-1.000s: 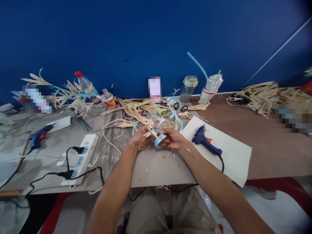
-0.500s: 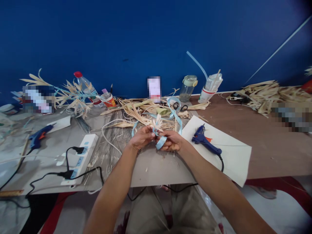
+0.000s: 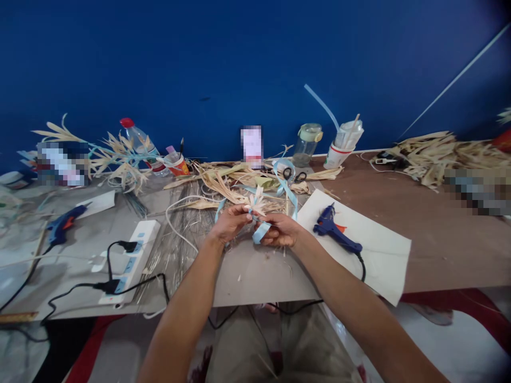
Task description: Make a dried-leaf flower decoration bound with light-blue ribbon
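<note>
Close together over the table's middle, both hands work on a small pale flower of dried husk (image 3: 258, 200) whose petals point upward. My left hand (image 3: 230, 224) is closed, thumb and fingertips pinching the flower's base where light-blue ribbon goes round it. My right hand (image 3: 281, 230) is closed on the ribbon, and a loop of blue ribbon (image 3: 261, 233) hangs from its fingers. The stem is mostly hidden by the fingers. Just behind the hands lie dried husk strips (image 3: 223, 183) and a longer curl of blue ribbon (image 3: 293, 199).
A blue glue gun (image 3: 337, 231) rests on white paper (image 3: 383, 260) at right. Left are a power strip (image 3: 133, 260), thin wires (image 3: 181, 229) and another glue gun (image 3: 64, 226). Along the wall stand a phone (image 3: 252, 146), scissors (image 3: 294, 175), a jar (image 3: 307, 144) and a paper cup (image 3: 338, 155).
The flower has turned from lying sideways toward the left to standing upright between the hands. My left fingers have moved to its base. The ribbon loop has shifted slightly.
</note>
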Motion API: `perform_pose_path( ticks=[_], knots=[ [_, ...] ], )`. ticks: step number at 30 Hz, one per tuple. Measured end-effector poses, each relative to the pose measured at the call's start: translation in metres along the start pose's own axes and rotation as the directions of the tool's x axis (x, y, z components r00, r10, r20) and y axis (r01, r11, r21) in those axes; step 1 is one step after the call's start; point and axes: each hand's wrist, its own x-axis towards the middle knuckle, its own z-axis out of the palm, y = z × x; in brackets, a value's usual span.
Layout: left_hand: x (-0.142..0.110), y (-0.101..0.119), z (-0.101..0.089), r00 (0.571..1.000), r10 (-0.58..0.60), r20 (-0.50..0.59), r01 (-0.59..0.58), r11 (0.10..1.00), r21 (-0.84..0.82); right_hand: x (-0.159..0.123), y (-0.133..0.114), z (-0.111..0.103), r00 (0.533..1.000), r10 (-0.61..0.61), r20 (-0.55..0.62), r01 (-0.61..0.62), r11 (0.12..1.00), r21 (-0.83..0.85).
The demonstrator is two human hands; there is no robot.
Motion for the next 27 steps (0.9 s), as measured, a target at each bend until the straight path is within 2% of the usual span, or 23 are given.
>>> perform_pose_path(
  ticks=[4, 11, 14, 18, 20, 22, 25, 27],
  knots=[
    [0.002, -0.002, -0.002, 0.997, 0.037, -0.063, -0.037, 0.999, -0.009, -0.003, -0.001, 0.005, 0.984, -0.128, -0.127, 0.11, 0.984, -0.139],
    [0.0, 0.002, 0.004, 0.995, 0.05, -0.09, -0.051, 0.999, -0.015, -0.01, -0.006, 0.019, 0.935, -0.293, -0.199, 0.209, 0.911, -0.356],
    [-0.003, 0.005, 0.007, 0.994, 0.064, -0.085, -0.065, 0.998, -0.004, -0.014, -0.009, 0.027, 0.901, -0.356, -0.248, 0.218, 0.865, -0.451],
    [-0.007, 0.007, 0.004, 0.993, 0.078, -0.085, -0.08, 0.997, -0.022, -0.026, -0.017, 0.036, 0.841, -0.464, -0.28, 0.215, 0.76, -0.613],
    [-0.008, 0.007, 0.002, 0.992, 0.082, -0.094, -0.086, 0.996, -0.035, -0.039, -0.022, 0.037, 0.795, -0.534, -0.287, 0.205, 0.683, -0.701],
    [-0.01, 0.008, 0.001, 0.993, 0.082, -0.084, -0.087, 0.995, -0.049, -0.059, -0.028, 0.032, 0.718, -0.623, -0.308, 0.121, 0.549, -0.827],
    [-0.014, 0.011, 0.001, 0.994, 0.108, -0.024, -0.11, 0.991, -0.079, -0.096, -0.033, 0.01, 0.58, -0.755, -0.306, -0.196, 0.235, -0.952],
    [-0.015, 0.012, 0.0, 0.992, 0.123, 0.015, -0.121, 0.988, -0.096, -0.123, -0.03, -0.013, 0.508, -0.808, -0.297, -0.412, 0.075, -0.908]
  ],
)
